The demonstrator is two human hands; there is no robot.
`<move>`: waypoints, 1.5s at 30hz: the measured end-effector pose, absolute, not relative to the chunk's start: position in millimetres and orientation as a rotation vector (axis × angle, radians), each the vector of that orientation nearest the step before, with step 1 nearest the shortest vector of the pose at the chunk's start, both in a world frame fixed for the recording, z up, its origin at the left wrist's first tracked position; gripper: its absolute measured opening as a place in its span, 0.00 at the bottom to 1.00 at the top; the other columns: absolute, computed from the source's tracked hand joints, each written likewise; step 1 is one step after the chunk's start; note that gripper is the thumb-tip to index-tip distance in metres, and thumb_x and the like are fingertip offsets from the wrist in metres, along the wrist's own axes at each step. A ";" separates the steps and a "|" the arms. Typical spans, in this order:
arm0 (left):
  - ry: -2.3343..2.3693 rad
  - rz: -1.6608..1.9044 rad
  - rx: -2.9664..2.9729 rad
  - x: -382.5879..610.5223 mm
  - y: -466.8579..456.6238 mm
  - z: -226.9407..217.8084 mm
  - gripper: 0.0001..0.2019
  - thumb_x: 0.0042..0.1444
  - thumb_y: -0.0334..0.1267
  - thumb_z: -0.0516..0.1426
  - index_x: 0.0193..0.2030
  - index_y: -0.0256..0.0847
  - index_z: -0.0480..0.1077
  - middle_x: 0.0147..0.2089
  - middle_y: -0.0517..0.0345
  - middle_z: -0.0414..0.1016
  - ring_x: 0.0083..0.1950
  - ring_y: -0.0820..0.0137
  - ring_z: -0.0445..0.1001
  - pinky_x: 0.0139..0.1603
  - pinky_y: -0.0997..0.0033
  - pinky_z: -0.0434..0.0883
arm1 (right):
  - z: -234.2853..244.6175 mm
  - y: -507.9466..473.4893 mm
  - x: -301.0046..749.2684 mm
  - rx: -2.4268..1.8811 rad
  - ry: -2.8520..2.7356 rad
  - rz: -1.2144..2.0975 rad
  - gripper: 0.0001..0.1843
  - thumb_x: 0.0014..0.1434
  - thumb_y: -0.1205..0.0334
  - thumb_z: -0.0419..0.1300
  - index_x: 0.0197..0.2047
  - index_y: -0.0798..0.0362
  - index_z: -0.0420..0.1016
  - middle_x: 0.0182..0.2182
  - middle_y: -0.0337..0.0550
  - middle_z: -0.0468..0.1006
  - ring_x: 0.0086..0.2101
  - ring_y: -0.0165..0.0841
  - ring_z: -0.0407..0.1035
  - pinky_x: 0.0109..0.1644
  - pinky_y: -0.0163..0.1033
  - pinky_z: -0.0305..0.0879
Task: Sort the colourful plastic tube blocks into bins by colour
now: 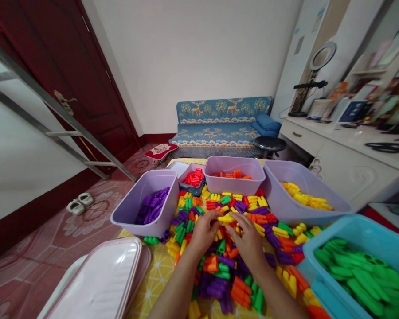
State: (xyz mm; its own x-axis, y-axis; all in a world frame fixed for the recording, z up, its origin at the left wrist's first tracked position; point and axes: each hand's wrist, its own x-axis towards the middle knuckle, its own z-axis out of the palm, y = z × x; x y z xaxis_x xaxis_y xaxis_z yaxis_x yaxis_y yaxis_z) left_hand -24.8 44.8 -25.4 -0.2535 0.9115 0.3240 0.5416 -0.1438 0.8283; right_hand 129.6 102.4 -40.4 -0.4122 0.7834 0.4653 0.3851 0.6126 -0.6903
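My left hand [205, 231] and my right hand [248, 237] meet over the middle of a mixed pile of plastic toy pieces. Between their fingertips is a yellow plastic piece [225, 219], pinched from both sides. Under and around the hands lie purple, green, orange, red and yellow tube-like pieces, some joined in rows. Orange pieces [241, 292] and purple pieces [216, 285] sit close to my forearms. The fingers partly cover the yellow piece, so its full shape is hidden.
Lilac tubs hold purple [153, 206], orange [231, 175] and yellow pieces [306, 198]. Red pieces [194, 177] fill a small box; green ones [359, 270] fill a turquoise tub [335, 294]. Lids [99, 279] rest at left. Behind are a sofa [216, 128] and stool [269, 143].
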 end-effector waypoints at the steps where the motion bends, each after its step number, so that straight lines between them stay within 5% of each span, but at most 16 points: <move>1: 1.740 1.351 1.652 -24.8 44.6 -25.0 0.12 0.56 0.28 0.55 0.45 0.40 0.73 0.41 0.56 0.79 0.41 0.68 0.77 0.44 0.72 0.71 | -37.7 103.1 128.5 -0.920 -2.030 0.631 0.18 0.59 0.55 0.57 0.52 0.50 0.72 0.50 0.49 0.75 0.51 0.42 0.69 0.56 0.50 0.66; 9: 1.819 1.303 1.638 -25.2 43.4 -22.8 0.16 0.61 0.37 0.52 0.55 0.43 0.70 0.40 0.56 0.80 0.40 0.67 0.77 0.43 0.71 0.72 | -16.3 120.3 138.2 -1.005 -2.157 0.668 0.11 0.55 0.60 0.58 0.40 0.49 0.79 0.39 0.45 0.80 0.38 0.40 0.74 0.44 0.46 0.70; 13: 1.857 1.270 1.671 -26.7 44.0 -24.9 0.13 0.60 0.37 0.53 0.50 0.43 0.74 0.45 0.55 0.80 0.45 0.65 0.77 0.47 0.69 0.72 | -7.9 142.1 153.5 -1.030 -1.978 0.873 0.12 0.50 0.56 0.62 0.38 0.51 0.79 0.33 0.45 0.81 0.33 0.40 0.74 0.40 0.46 0.71; 20: 1.893 1.237 1.731 -27.2 43.6 -27.6 0.12 0.60 0.37 0.53 0.46 0.43 0.76 0.46 0.55 0.80 0.47 0.64 0.77 0.49 0.67 0.71 | 11.8 143.9 153.4 -0.701 -0.898 1.277 0.24 0.58 0.43 0.54 0.50 0.50 0.70 0.48 0.49 0.77 0.45 0.37 0.74 0.50 0.47 0.70; 25: 1.900 1.209 1.742 -26.4 43.1 -25.2 0.12 0.61 0.36 0.52 0.46 0.43 0.76 0.46 0.55 0.80 0.47 0.64 0.76 0.49 0.68 0.71 | -24.5 139.4 151.9 -1.048 -1.445 1.065 0.22 0.54 0.49 0.59 0.46 0.55 0.74 0.43 0.52 0.79 0.42 0.41 0.74 0.45 0.47 0.70; 30: 1.898 1.209 1.728 -25.5 42.9 -24.7 0.12 0.60 0.37 0.53 0.47 0.42 0.75 0.45 0.54 0.79 0.46 0.64 0.76 0.49 0.68 0.71 | -52.5 145.5 146.7 -1.191 -1.964 0.620 0.20 0.52 0.57 0.59 0.49 0.51 0.74 0.36 0.45 0.80 0.31 0.37 0.74 0.37 0.42 0.69; 35: 1.870 1.215 1.716 -24.8 41.2 -23.6 0.21 0.56 0.37 0.57 0.57 0.45 0.68 0.45 0.55 0.78 0.44 0.65 0.76 0.47 0.67 0.73 | -47.0 142.8 134.1 -1.195 -2.144 0.616 0.20 0.52 0.57 0.59 0.48 0.50 0.75 0.30 0.43 0.79 0.25 0.36 0.71 0.28 0.39 0.66; 40: 1.826 1.165 1.839 -24.6 40.1 -16.9 0.32 0.48 0.28 0.56 0.62 0.50 0.64 0.59 0.57 0.70 0.58 0.63 0.70 0.59 0.64 0.67 | -34.4 126.3 127.1 -0.966 -2.110 0.783 0.14 0.52 0.65 0.54 0.41 0.49 0.76 0.38 0.43 0.78 0.37 0.37 0.73 0.41 0.42 0.70; 45: 1.783 1.145 1.843 -26.0 42.0 -18.8 0.25 0.49 0.26 0.54 0.55 0.46 0.71 0.52 0.56 0.76 0.53 0.64 0.73 0.57 0.65 0.68 | -20.9 107.1 122.0 -0.762 -2.101 0.888 0.17 0.50 0.71 0.51 0.39 0.48 0.76 0.38 0.41 0.78 0.43 0.37 0.72 0.48 0.43 0.68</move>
State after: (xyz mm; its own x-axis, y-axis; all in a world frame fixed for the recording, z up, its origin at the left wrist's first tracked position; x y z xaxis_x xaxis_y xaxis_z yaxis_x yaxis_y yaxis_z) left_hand -26.0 42.0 -18.8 -0.1073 0.9438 0.3126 0.6770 -0.1609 0.7182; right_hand 122.0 107.1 -20.9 -0.5658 0.7299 0.3835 0.2339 0.5881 -0.7742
